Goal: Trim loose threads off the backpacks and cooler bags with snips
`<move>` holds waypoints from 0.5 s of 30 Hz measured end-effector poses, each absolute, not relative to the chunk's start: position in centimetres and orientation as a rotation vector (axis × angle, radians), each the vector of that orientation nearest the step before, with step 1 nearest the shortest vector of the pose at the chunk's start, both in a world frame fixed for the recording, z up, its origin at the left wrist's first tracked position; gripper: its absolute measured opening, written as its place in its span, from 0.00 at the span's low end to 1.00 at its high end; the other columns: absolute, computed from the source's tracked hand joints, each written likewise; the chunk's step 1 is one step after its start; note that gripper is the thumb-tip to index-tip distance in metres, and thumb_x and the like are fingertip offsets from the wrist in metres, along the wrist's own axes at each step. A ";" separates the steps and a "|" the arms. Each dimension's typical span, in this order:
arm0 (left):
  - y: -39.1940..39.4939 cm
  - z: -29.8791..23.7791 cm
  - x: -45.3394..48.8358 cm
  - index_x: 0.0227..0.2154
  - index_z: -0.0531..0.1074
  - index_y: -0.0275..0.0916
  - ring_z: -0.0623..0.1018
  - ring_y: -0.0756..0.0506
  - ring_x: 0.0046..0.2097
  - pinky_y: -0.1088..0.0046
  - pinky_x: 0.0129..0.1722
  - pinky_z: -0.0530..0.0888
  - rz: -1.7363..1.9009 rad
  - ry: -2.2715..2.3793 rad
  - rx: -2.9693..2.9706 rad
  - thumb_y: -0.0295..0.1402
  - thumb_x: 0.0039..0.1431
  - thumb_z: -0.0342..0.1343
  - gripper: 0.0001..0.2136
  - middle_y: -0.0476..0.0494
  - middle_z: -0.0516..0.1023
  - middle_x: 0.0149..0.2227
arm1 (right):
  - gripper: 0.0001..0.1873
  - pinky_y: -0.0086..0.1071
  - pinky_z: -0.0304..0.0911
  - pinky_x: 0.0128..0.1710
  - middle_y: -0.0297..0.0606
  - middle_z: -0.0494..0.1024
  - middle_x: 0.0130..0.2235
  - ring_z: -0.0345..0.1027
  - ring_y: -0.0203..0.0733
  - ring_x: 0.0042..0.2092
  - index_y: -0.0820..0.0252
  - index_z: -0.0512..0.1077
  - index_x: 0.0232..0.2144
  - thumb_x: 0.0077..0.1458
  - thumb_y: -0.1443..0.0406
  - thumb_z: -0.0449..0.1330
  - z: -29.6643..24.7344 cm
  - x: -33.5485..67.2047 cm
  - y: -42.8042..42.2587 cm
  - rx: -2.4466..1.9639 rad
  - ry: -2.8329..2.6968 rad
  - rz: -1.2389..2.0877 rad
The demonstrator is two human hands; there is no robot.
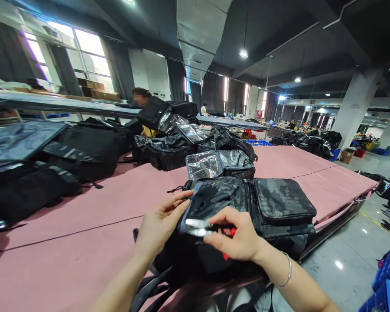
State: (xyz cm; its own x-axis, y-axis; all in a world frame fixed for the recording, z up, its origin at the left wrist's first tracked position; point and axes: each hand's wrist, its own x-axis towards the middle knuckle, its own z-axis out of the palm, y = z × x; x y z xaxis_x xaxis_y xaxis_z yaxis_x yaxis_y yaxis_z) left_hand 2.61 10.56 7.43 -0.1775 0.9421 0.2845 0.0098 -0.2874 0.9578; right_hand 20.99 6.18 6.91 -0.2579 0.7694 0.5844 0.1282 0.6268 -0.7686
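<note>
A black camouflage bag (219, 195) lies in front of me, with a boxy camouflage pocket (284, 200) on its right side. My left hand (157, 225) is closed in a pinch at the bag's left edge; whether a thread is also between the fingertips is too small to tell. Held in my right hand (238, 234) is a pair of thread snips (197, 228) with bright metal blades and red parts. Their blades are apart and point left over the bag's front edge, slightly blurred. Black straps (152, 288) hang from the bag near my left forearm.
The bag lies on a pink-covered table (117, 216). Just behind it stands an open silver-lined bag (204, 164). More black bags (87, 145) are piled at left and back. A person (141, 97) is behind the pile. Blue crates (388, 277) stand on the floor at right.
</note>
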 end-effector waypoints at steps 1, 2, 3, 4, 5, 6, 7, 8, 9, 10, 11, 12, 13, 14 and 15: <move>10.3 7.4 2.8 0.34 0.78 0.40 0.76 0.46 0.34 0.76 0.32 0.73 1.572 1.182 1.271 0.49 0.30 0.68 0.26 0.46 0.80 0.33 | 0.16 0.24 0.64 0.25 0.30 0.73 0.26 0.66 0.33 0.26 0.58 0.72 0.33 0.47 0.53 0.63 7.7 20.7 6.7 -0.750 -1.700 0.707; 10.0 7.3 2.9 0.34 0.79 0.40 0.77 0.45 0.35 0.75 0.34 0.75 1.577 1.190 1.228 0.48 0.29 0.69 0.26 0.45 0.80 0.35 | 0.15 0.25 0.64 0.26 0.29 0.72 0.25 0.65 0.33 0.25 0.58 0.72 0.33 0.47 0.54 0.63 8.3 20.4 7.3 -0.770 -1.653 0.691; 9.8 7.3 3.0 0.33 0.79 0.40 0.78 0.44 0.37 0.74 0.35 0.75 1.582 1.203 1.199 0.48 0.28 0.69 0.25 0.44 0.81 0.36 | 0.15 0.26 0.64 0.27 0.29 0.70 0.24 0.64 0.33 0.25 0.58 0.71 0.32 0.47 0.54 0.62 8.6 20.0 8.1 -0.792 -1.609 0.690; 9.6 7.1 3.0 0.33 0.79 0.40 0.78 0.43 0.38 0.73 0.37 0.76 1.582 1.227 1.189 0.48 0.28 0.69 0.25 0.44 0.81 0.36 | 0.14 0.26 0.63 0.27 0.28 0.70 0.23 0.63 0.33 0.25 0.58 0.70 0.31 0.47 0.54 0.62 8.7 19.6 8.8 -0.816 -1.568 0.710; 9.4 7.0 3.0 0.32 0.79 0.40 0.78 0.42 0.38 0.71 0.38 0.76 1.585 1.259 1.197 0.48 0.29 0.69 0.24 0.44 0.81 0.36 | 0.14 0.27 0.63 0.27 0.27 0.68 0.22 0.63 0.33 0.25 0.58 0.69 0.30 0.47 0.54 0.62 8.6 19.3 9.4 -0.842 -1.528 0.747; 9.2 6.7 3.0 0.32 0.79 0.40 0.78 0.42 0.38 0.70 0.39 0.76 1.596 1.295 1.214 0.48 0.30 0.68 0.23 0.44 0.81 0.36 | 0.14 0.27 0.62 0.27 0.27 0.67 0.21 0.62 0.33 0.24 0.58 0.69 0.29 0.46 0.55 0.62 8.2 18.9 9.8 -0.869 -1.492 0.790; 9.0 6.4 2.9 0.31 0.79 0.40 0.77 0.42 0.38 0.70 0.39 0.75 1.612 1.327 1.239 0.48 0.31 0.68 0.22 0.44 0.81 0.35 | 0.13 0.27 0.62 0.27 0.26 0.65 0.20 0.61 0.32 0.23 0.58 0.68 0.28 0.46 0.55 0.61 7.7 18.6 10.1 -0.893 -1.461 0.826; 8.9 6.1 2.7 0.30 0.79 0.41 0.77 0.41 0.38 0.69 0.40 0.75 1.632 1.359 1.266 0.48 0.32 0.67 0.21 0.44 0.81 0.35 | 0.13 0.28 0.62 0.28 0.25 0.64 0.19 0.60 0.32 0.23 0.58 0.68 0.28 0.46 0.55 0.62 7.2 18.4 10.1 -0.913 -1.443 0.848; 8.8 5.8 2.6 0.30 0.79 0.41 0.77 0.41 0.38 0.68 0.40 0.75 1.650 1.393 1.295 0.48 0.34 0.66 0.20 0.45 0.81 0.34 | 0.12 0.28 0.62 0.28 0.24 0.63 0.19 0.59 0.32 0.23 0.58 0.68 0.28 0.46 0.56 0.62 6.7 18.2 10.0 -0.926 -1.435 0.856; 8.8 5.4 2.4 0.30 0.78 0.42 0.77 0.42 0.37 0.67 0.41 0.75 1.668 1.430 1.330 0.49 0.36 0.65 0.19 0.45 0.80 0.34 | 0.12 0.28 0.63 0.29 0.24 0.63 0.19 0.60 0.32 0.23 0.58 0.68 0.28 0.46 0.56 0.62 6.3 18.1 9.7 -0.932 -1.437 0.853; 8.8 5.1 2.3 0.30 0.78 0.43 0.77 0.42 0.36 0.67 0.41 0.74 1.683 1.473 1.377 0.49 0.39 0.63 0.18 0.46 0.80 0.33 | 0.12 0.28 0.63 0.29 0.25 0.64 0.20 0.60 0.33 0.24 0.58 0.69 0.29 0.46 0.57 0.62 6.0 18.0 9.4 -0.935 -1.444 0.846; 8.7 4.8 2.2 0.31 0.78 0.43 0.76 0.43 0.35 0.66 0.40 0.74 1.694 1.528 1.444 0.50 0.42 0.61 0.17 0.46 0.79 0.33 | 0.11 0.28 0.63 0.30 0.25 0.64 0.20 0.61 0.33 0.25 0.57 0.69 0.29 0.46 0.57 0.62 5.7 17.9 9.1 -0.938 -1.453 0.841; 8.7 4.7 2.1 0.31 0.78 0.44 0.75 0.43 0.34 0.66 0.39 0.73 1.713 1.599 1.530 0.50 0.46 0.59 0.16 0.46 0.78 0.33 | 0.11 0.28 0.63 0.30 0.25 0.64 0.20 0.61 0.33 0.25 0.57 0.69 0.29 0.47 0.57 0.62 5.6 17.8 8.9 -0.945 -1.463 0.839; 8.7 4.6 2.1 0.31 0.77 0.44 0.74 0.43 0.34 0.65 0.37 0.72 1.745 1.681 1.632 0.50 0.50 0.56 0.16 0.45 0.77 0.33 | 0.11 0.28 0.63 0.30 0.25 0.65 0.21 0.61 0.33 0.25 0.57 0.69 0.30 0.47 0.57 0.62 5.4 17.7 8.7 -0.955 -1.470 0.840; 8.7 4.7 2.1 0.31 0.77 0.44 0.73 0.42 0.34 0.64 0.36 0.70 1.791 1.764 1.745 0.50 0.53 0.54 0.16 0.44 0.76 0.33 | 0.11 0.28 0.63 0.30 0.25 0.65 0.21 0.61 0.33 0.25 0.57 0.69 0.30 0.47 0.57 0.62 5.4 17.6 8.6 -0.964 -1.476 0.841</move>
